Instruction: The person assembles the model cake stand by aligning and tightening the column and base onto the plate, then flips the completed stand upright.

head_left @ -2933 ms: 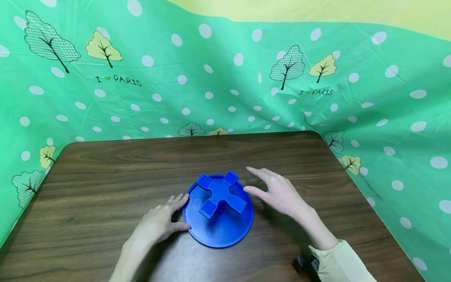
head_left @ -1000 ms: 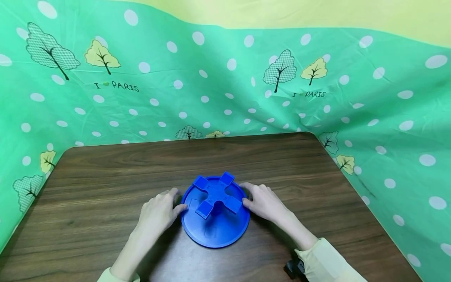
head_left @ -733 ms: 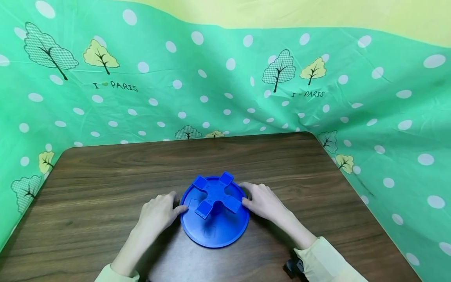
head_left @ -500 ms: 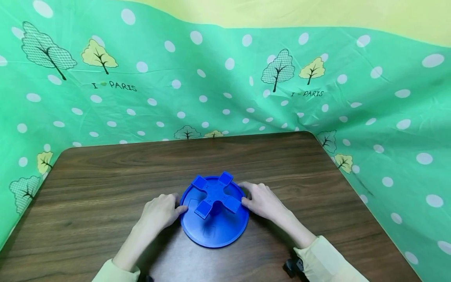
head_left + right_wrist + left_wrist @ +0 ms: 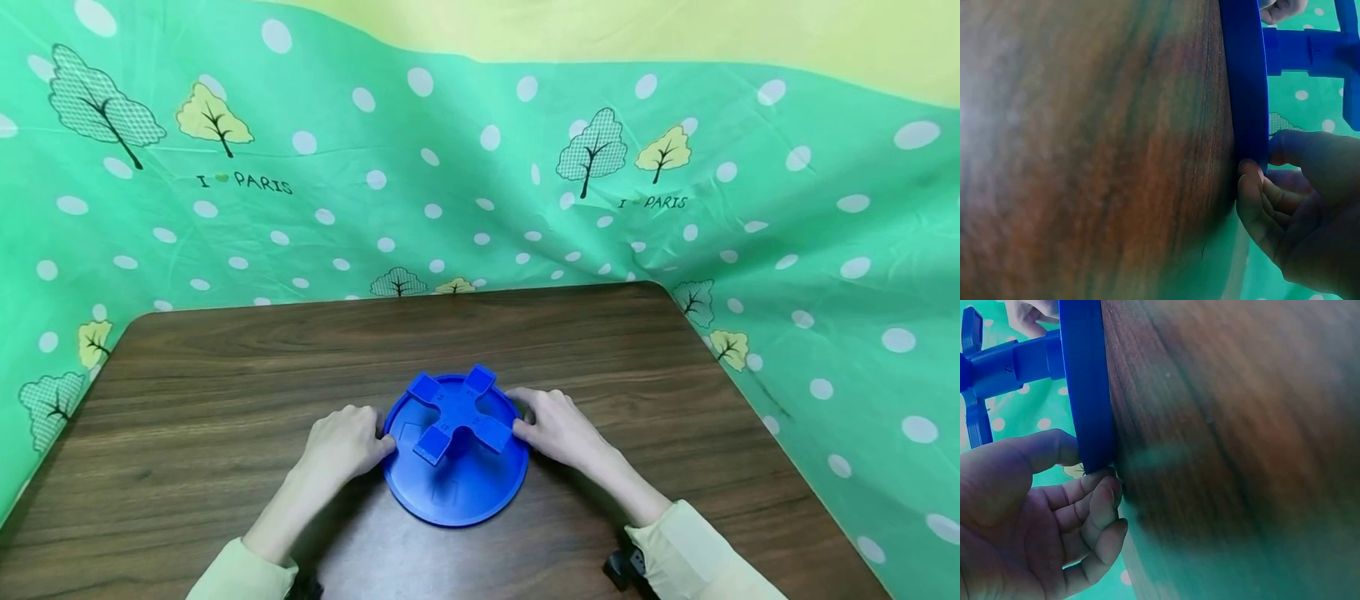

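Observation:
A blue stand with a round, rimmed base (image 5: 453, 500) rests on the table, and a four-armed cross top (image 5: 459, 412) rises over it on a central post (image 5: 1029, 359). My left hand (image 5: 345, 442) pinches the left edge of the base. In the left wrist view, its thumb lies on the upper side and its fingers curl at the foot of the rim (image 5: 1088, 381). On the opposite edge, my right hand (image 5: 558, 425) pinches the base likewise, thumb above and fingertips (image 5: 1250, 169) low against the rim. The fingers' far sides are hidden in the head view.
The dark wooden table (image 5: 262, 358) has rounded far corners. A green dotted cloth (image 5: 337, 125) printed with trees hangs behind it and along both sides. A small black device (image 5: 622, 571) sits at the right sleeve.
My right hand, apart from the base 2.9 s ago, has come in to its rim. My left fingers, spread earlier, have curled in at the edge. The stand stays on the table.

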`<action>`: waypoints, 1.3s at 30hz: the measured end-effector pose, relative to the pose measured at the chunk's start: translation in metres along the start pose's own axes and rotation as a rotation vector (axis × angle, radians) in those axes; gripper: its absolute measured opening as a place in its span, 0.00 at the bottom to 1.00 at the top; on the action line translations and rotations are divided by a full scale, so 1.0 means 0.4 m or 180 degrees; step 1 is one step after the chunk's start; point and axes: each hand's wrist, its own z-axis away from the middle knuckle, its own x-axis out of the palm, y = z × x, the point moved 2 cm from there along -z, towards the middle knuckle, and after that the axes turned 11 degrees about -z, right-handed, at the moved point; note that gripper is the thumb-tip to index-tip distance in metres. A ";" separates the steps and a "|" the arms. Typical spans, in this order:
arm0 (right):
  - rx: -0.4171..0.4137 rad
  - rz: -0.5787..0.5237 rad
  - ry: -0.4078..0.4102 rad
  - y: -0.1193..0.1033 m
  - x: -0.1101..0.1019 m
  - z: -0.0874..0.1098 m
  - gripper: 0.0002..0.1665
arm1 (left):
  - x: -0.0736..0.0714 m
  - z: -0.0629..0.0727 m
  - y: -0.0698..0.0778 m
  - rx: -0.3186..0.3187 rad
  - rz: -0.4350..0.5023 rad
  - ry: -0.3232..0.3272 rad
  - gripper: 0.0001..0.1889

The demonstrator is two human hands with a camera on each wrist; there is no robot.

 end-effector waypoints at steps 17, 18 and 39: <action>-0.0167 -0.0116 0.0118 -0.015 -0.027 -0.024 0.26 | -0.023 -0.032 -0.025 0.0073 0.0041 0.0219 0.14; -0.0185 -0.0123 0.0140 -0.017 -0.030 -0.025 0.26 | -0.026 -0.035 -0.026 0.0082 0.0045 0.0245 0.14; -0.0738 0.0137 0.0928 -0.061 -0.095 -0.053 0.19 | -0.099 -0.065 -0.036 0.0198 0.0466 0.1011 0.05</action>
